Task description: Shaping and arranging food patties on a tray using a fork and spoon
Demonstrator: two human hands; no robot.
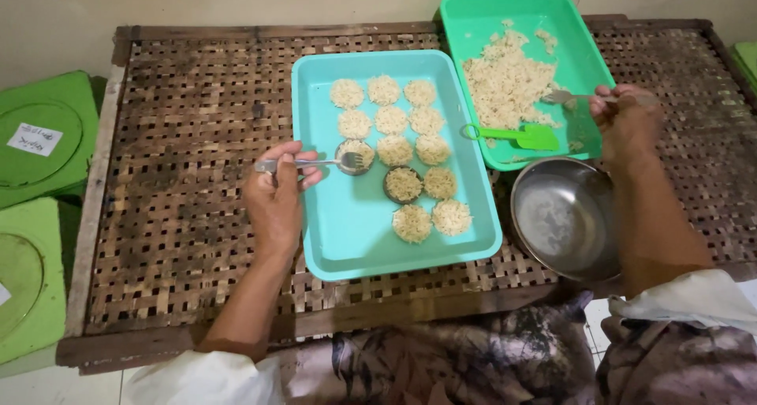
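Pressing step, by the look of it: left hand [272, 196] grips a metal fork [315, 163] — tines on rice in a small round mould [355, 156] in the turquoise plastic tray [355, 231]. Right hand [627, 121] is closed on a metal spoon [568, 97] over the green tray [568, 34] of loose rice — next move calls for a level scoop.

The one camera sits on my head and looks steeply down at the woven surface [197, 176] from close above. It faces toward twelve o'clock, with my lap at six and the wall at twelve.
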